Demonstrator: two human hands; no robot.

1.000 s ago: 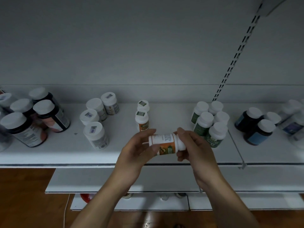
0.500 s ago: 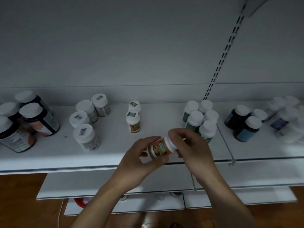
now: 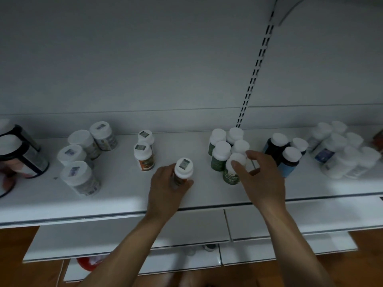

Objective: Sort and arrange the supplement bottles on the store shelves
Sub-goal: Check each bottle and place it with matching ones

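the right hand [image 3: 261, 176] is off the orange bottle [image 3: 183, 168] now, spread empty by the green bottles [image 3: 220, 157]; the left hand [image 3: 165, 191] alone grips it, upright on the shelf [image 3: 116, 190], nearly placed.

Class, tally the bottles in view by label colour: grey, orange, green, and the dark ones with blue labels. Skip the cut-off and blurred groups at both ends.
grey-label bottles: 4
orange-label bottles: 3, one gripped by the left hand
green-label bottles: 5
dark blue-label bottles: 3
Total: 15
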